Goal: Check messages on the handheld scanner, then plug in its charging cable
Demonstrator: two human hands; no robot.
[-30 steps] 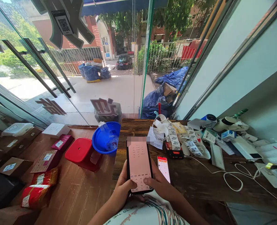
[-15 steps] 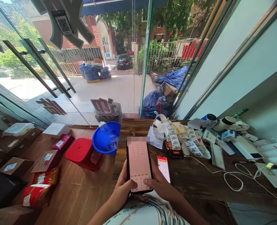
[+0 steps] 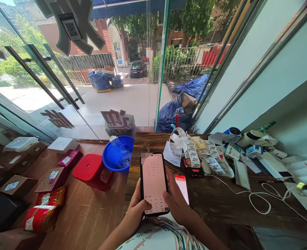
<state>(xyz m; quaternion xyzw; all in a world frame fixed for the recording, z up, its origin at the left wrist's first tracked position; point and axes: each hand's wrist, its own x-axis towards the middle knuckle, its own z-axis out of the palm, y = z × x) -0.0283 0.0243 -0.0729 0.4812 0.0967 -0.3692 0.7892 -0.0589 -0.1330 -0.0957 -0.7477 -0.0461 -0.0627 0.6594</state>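
Note:
A smartphone point(image 3: 153, 180) with a pale pink screen and an on-screen keypad is held upright before my body, its lower end close to my patterned shirt point(image 3: 161, 236). My left hand point(image 3: 136, 204) grips its left edge, the thumb resting on the keypad. Around the right edge is my right hand point(image 3: 174, 198), with its thumb at the side of the screen. Just right of that hand, a second phone point(image 3: 182, 187) lies lit on the wooden table point(image 3: 145, 142), partly covered by the hand. Beyond it sit a black and red label printer point(image 3: 193, 170) and strips of numbered labels point(image 3: 192, 152).
White cables point(image 3: 257, 194) and small boxes point(image 3: 253, 150) clutter the table's right side. Left on the floor are a blue basin point(image 3: 118, 152), a red stool point(image 3: 88, 170) and several parcels point(image 3: 49, 178). A glass door point(image 3: 91, 100) stands ahead.
My right thumb has moved from the keypad up to the right edge of the screen. The keypad's top row of suggestions has shortened. My left hand stays in place.

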